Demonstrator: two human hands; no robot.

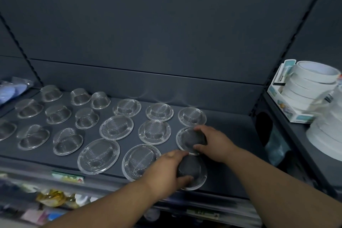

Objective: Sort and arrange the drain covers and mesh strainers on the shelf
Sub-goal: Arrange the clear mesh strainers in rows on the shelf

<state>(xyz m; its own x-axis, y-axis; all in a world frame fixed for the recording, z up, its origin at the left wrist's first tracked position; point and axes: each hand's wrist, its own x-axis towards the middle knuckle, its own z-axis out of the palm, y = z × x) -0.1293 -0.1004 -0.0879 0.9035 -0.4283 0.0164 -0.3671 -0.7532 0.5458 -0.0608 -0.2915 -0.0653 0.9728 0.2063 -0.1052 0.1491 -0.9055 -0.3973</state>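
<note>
The left hand (166, 170) curls round a dark mesh strainer (193, 169) at the front of the shelf (233, 131). The right hand (212, 141) holds the next strainer (189, 138), just behind it, between thumb and fingers. The other strainers (116, 127) sit in rows to the left. White tape rolls (312, 79) stand far right.

Deep cup-shaped strainers (58, 114) sit rim-down in rows at left of shelf (231, 131); shallow wide-rimmed strainers (116, 127) in columns at right, domes up; front-right strainer (194, 168) gripped by left hand (166, 170); second strainer (188, 139) just behind, under right hand (212, 142).
</note>
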